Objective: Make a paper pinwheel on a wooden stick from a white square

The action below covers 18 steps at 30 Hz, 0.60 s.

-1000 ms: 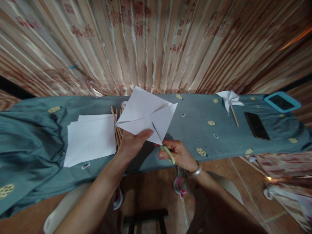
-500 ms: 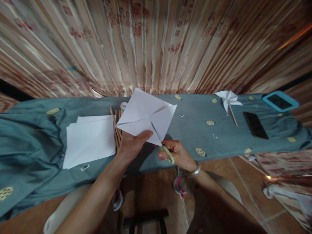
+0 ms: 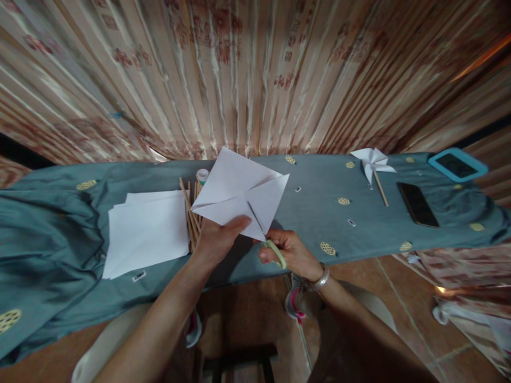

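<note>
A white square of paper with slits running in from its corners is held up over the table, one corner toward me. My left hand is closed on its lower left edge, thumb on top and the other fingers hidden beneath. Pale green-handled scissors sit in my right hand, fingers wrapped round the handles. Their blades lie in the slit at the near corner of the paper. A silver bracelet is on the right wrist.
White sheets are stacked at the left, beside several wooden sticks and a small white roll. A paper pinwheel on a stick, a dark phone and a blue-framed tablet lie rightward on the green cloth. A curtain hangs behind.
The paper has dipped slightly, uncovering more of the small white roll behind it. Both hands keep their hold, and the scissors stay in the near slit.
</note>
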{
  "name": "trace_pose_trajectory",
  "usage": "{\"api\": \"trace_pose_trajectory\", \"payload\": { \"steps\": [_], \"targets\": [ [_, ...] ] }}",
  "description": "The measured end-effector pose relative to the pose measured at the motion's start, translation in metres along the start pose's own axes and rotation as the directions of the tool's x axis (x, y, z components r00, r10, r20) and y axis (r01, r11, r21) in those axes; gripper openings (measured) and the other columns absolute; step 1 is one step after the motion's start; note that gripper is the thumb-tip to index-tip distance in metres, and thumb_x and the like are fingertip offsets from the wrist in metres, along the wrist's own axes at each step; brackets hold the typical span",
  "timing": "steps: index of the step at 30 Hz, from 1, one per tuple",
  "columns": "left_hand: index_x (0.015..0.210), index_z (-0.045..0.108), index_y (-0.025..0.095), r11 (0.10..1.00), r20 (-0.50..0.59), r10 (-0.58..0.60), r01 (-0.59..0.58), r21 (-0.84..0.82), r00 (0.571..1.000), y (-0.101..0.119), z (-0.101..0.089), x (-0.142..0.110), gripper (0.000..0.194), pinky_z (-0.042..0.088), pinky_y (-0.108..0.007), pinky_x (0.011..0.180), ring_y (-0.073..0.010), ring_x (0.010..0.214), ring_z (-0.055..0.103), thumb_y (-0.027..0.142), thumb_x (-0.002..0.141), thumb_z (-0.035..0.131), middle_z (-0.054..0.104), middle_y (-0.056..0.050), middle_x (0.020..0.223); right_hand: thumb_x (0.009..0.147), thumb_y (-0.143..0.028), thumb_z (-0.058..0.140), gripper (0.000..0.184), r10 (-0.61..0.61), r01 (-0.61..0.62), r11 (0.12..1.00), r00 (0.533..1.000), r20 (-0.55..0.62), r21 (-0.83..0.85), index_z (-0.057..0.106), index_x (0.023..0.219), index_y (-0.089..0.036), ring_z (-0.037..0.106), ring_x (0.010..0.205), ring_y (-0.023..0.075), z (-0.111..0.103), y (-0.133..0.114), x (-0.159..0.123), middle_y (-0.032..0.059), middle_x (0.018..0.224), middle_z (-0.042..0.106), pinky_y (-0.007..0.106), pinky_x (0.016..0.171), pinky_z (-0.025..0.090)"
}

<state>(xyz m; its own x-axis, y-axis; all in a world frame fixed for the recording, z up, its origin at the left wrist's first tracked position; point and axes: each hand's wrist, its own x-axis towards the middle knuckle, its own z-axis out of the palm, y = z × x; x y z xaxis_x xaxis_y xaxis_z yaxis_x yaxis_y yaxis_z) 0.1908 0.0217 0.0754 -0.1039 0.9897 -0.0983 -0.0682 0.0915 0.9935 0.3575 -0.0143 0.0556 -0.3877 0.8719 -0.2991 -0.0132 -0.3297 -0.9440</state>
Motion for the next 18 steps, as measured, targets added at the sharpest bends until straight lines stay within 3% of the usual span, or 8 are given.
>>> {"api": "trace_pose_trajectory", "payload": {
  "steps": [10, 18],
  "targets": [
    [0.096, 0.064, 0.020, 1.000, -0.006, 0.028, -0.028, -0.014, 1.000, -0.0009, -0.0007, 0.0006, 0.041, 0.055, -0.033, 0.074, -0.0207, 0.081, 0.066, 0.023, 0.057, 0.075, 0.073, -0.004, 0.090, 0.047, -0.048, 0.088, 0.047, 0.047, -0.043, 0.997, 0.998, -0.052, 0.064, 0.068, 0.073, -0.014, 0.048, 0.043, 0.0054, 0.0031, -0.0005, 0.0018, -0.0054, 0.050, 0.059, 0.017, 0.043, 0.037],
    [0.082, 0.066, 0.019, 0.999, -0.002, 0.037, -0.037, 0.018, 0.999, 0.0044, 0.0008, -0.0017, 0.028, 0.056, -0.032, 0.068, -0.0206, 0.074, 0.066, 0.024, 0.056, 0.075, 0.073, -0.003, 0.083, 0.049, -0.045, 0.088, 0.045, 0.032, -0.029, 0.996, 0.999, -0.033, 0.089, 0.068, 0.076, -0.015, 0.051, 0.046, 0.0064, 0.0016, 0.0014, 0.0013, -0.0050, 0.053, 0.061, 0.018, 0.046, 0.041]
  ]
}}
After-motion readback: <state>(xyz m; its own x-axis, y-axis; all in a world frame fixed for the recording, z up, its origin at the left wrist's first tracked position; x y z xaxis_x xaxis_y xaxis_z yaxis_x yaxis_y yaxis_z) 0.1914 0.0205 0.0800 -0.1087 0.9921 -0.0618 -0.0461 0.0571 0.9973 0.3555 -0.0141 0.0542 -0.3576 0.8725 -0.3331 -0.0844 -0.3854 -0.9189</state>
